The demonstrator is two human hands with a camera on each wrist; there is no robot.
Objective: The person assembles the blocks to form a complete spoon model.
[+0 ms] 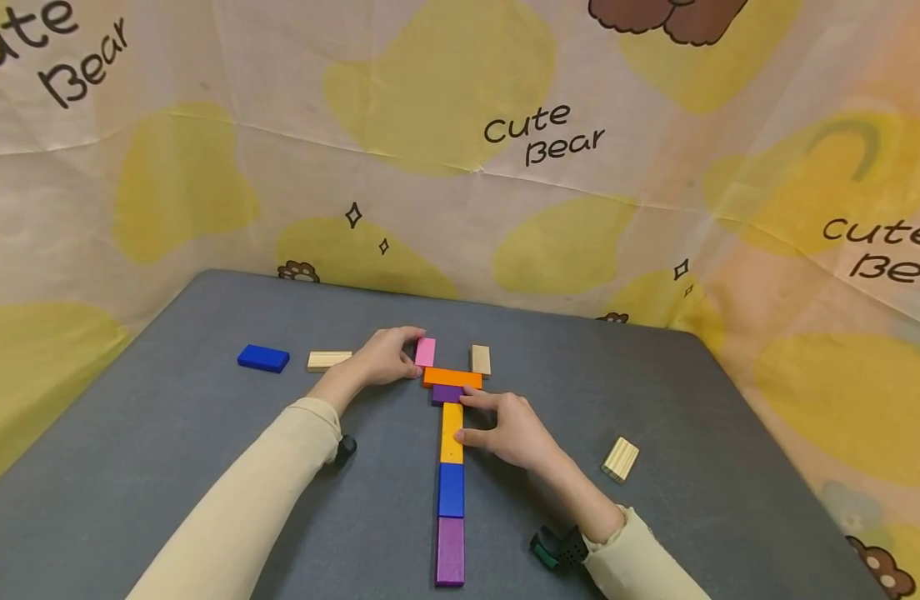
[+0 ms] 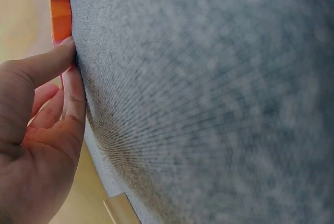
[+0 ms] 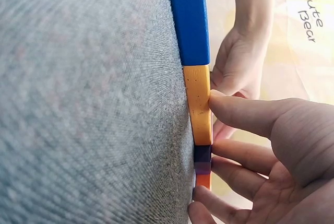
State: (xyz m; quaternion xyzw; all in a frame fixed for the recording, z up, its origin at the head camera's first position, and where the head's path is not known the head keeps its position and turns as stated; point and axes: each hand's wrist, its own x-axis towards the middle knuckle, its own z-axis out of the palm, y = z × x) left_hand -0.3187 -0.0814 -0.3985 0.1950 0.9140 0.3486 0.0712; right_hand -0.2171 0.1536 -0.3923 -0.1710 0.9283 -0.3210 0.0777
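A line of blocks runs away from me: purple [image 1: 450, 552], blue [image 1: 451, 491], yellow [image 1: 452, 425] and dark purple [image 1: 446, 396]. An orange block [image 1: 452, 378] lies crosswise at its far end. Beyond the orange block's left end, my left hand [image 1: 383, 357] pinches a pink block [image 1: 426, 352] between thumb and fingers. My right hand [image 1: 508, 427] rests along the line's right side. Its thumb touches the yellow block [image 3: 198, 106] and its fingertips reach the dark purple block [image 3: 202, 156]; other fingers lie beside the orange one [image 3: 203, 182].
Behind the orange block's right end is a plain wooden block [image 1: 481, 359]. Another wooden block [image 1: 328, 361] lies by my left hand, with a dark blue block [image 1: 263, 358] further left. A third wooden block [image 1: 620, 459] sits right on the grey table [image 1: 655, 533]. Printed cloth [image 1: 430, 208] hangs behind.
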